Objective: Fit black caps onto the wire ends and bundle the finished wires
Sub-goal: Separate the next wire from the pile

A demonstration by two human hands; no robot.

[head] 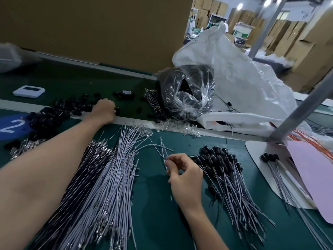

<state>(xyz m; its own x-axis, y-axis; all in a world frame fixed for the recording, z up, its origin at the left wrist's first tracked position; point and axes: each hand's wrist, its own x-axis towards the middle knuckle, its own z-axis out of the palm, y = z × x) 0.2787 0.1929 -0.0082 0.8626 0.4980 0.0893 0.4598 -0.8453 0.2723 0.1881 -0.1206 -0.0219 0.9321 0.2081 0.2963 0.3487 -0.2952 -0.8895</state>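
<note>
My left hand [104, 110] reaches far forward over the grey rail, fingers curled down among loose black caps [72, 105] at the pile's right end; what they hold is hidden. My right hand [182, 170] pinches a few thin grey wires [163, 150] that stick up from its fingertips. A large heap of uncapped grey wires [108, 177] lies under my left forearm. To the right lies a pile of wires with black caps fitted [225, 170]. A small capped bunch [272, 159] rests on a white board.
A clear bag of black parts [187, 92] and a big white sack [234, 73] sit at the back right. A tied wire bundle [155, 103], a black tape roll [128, 93], a white device [28, 91], a pink sheet [313, 177] and a metal post [302, 109] stand around.
</note>
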